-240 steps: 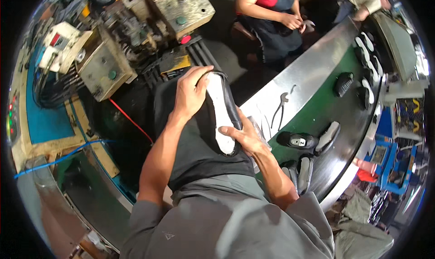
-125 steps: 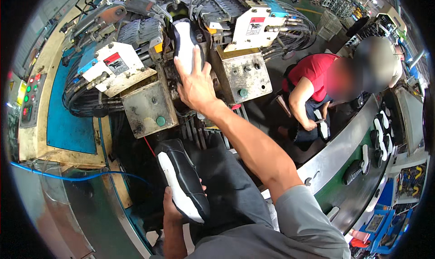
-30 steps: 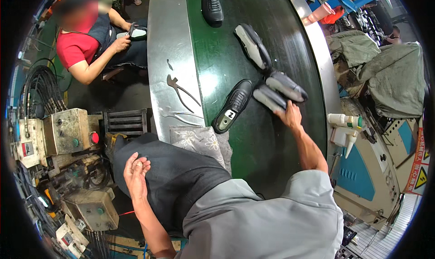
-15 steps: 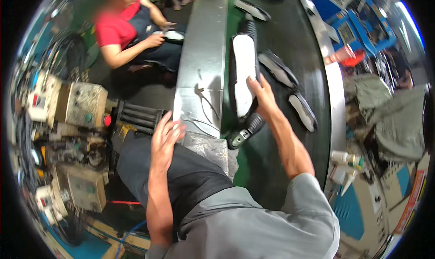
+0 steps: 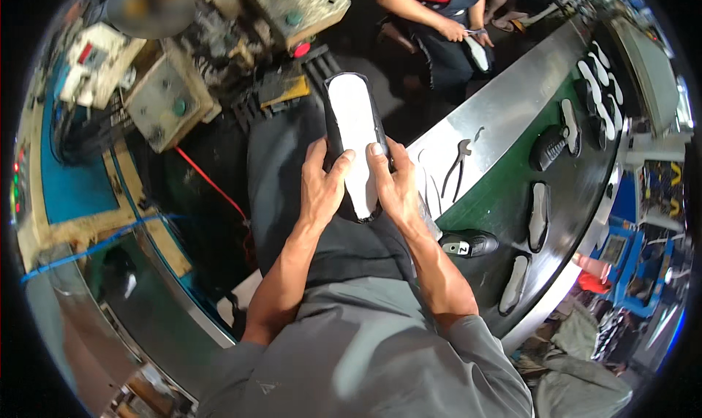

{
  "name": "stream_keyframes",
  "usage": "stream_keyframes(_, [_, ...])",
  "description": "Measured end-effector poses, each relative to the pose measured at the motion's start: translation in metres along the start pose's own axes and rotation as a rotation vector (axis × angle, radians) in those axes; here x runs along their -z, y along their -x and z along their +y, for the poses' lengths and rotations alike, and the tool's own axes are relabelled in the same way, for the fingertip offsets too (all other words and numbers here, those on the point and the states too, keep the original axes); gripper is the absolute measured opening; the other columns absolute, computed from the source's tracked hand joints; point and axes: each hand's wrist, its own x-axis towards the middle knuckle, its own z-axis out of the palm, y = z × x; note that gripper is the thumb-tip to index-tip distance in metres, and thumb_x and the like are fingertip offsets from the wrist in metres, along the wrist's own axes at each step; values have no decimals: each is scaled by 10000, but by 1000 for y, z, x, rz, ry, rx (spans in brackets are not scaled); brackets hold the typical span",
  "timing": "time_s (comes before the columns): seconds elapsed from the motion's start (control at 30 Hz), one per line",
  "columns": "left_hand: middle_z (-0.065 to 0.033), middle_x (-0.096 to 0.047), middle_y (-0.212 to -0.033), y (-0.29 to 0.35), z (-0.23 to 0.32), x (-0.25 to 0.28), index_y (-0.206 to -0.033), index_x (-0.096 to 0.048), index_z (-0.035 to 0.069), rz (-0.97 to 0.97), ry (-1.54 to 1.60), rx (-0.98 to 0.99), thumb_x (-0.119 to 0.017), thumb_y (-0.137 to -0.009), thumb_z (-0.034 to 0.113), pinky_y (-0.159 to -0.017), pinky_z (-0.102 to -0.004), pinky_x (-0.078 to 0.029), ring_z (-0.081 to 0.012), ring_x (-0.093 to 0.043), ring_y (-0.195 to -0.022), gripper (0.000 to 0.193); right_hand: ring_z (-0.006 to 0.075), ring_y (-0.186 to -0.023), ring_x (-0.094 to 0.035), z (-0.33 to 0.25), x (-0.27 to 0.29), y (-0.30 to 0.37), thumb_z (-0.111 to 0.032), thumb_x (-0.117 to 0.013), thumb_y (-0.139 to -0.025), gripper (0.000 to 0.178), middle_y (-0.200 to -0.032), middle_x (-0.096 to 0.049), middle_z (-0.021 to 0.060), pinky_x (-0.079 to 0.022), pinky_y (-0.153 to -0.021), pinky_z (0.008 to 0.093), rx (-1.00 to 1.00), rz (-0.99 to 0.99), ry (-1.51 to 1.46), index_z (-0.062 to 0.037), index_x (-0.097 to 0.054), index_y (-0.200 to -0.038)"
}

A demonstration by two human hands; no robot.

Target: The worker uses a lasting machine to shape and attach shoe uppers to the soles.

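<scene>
A dark, unfinished shoe (image 5: 349,114) is held bottom up over my lap, its white underside facing me. My left hand (image 5: 319,187) grips its left side, thumb pressed on the white bottom. On the opposite side my right hand (image 5: 395,187) grips it the same way. The shoe's upper lies underneath and is mostly hidden. Beside my right forearm a black shoe (image 5: 479,244) with a green-topped block inside rests on the belt. A pair of pliers (image 5: 458,171) lies on the metal ledge (image 5: 504,100) to the right.
Several more shoes, one of them a grey-soled shoe (image 5: 539,217), lie along the dark green belt (image 5: 490,206). Across the ledge, a co-worker in red (image 5: 439,16) handles another shoe. Machines with a control box (image 5: 168,96) stand at the left, near a red cord (image 5: 212,184).
The shoe has come off the belt and over my lap. My left hand, free before, now grips it along with the right. The view has turned left toward the machines.
</scene>
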Motion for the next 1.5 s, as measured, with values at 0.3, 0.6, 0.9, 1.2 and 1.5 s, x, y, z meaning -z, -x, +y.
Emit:
stream_keyframes(0.3, [-223, -708, -1327, 20, -7, 54, -1591, -449, -95, 26, -69, 175, -793, -1025, 391, -1026, -383, -545, -262, -690, -1183, 822, 474, -850, -729, -7, -3, 37, -229, -624, -1102, 327, -899, -720, 296, -567, -775, 478, 102, -175, 288, 70, -717, -1194])
stream_keyframes(0.6, [-85, -729, -1151, 4, -11, 87, -1313, -670, -101, -262, 81, 275, -649, -986, 85, -949, -302, -513, -134, -637, -1035, 377, 505, -698, -576, -7, 24, 36, -239, -570, -1123, 331, -753, -589, 293, -474, -671, 520, 128, -391, 385, 51, -632, -977])
stream_keyframes(0.9, [-33, -707, -1169, 4, -42, 124, -1367, -656, -69, -351, 344, 388, -546, -893, -46, -925, -278, -504, -108, -624, -1019, 487, 457, -773, -616, 5, 23, 26, -285, -578, -1115, 350, -812, -651, 280, -509, -750, 495, 4, -461, 306, 45, -687, -1070])
stream_keyframes(1.2, [-119, -607, -1507, 21, -28, 74, -1711, -350, 61, -212, 185, 381, -707, -1040, 141, -1104, -387, -525, -222, -616, -1339, 764, 543, -884, -686, -5, 11, 23, -252, -613, -1089, 318, -902, -688, 338, -533, -780, 527, 29, -378, 401, 51, -698, -1042])
stream_keyframes(1.5, [-143, -480, -1651, 17, -32, 103, -1771, -206, 83, -374, 486, 554, -482, -904, -107, -1183, -403, -485, -270, -559, -1455, 930, 482, -872, -714, 9, 19, 18, -264, -605, -1096, 342, -928, -708, 329, -552, -812, 493, -60, -392, 343, 51, -715, -1169])
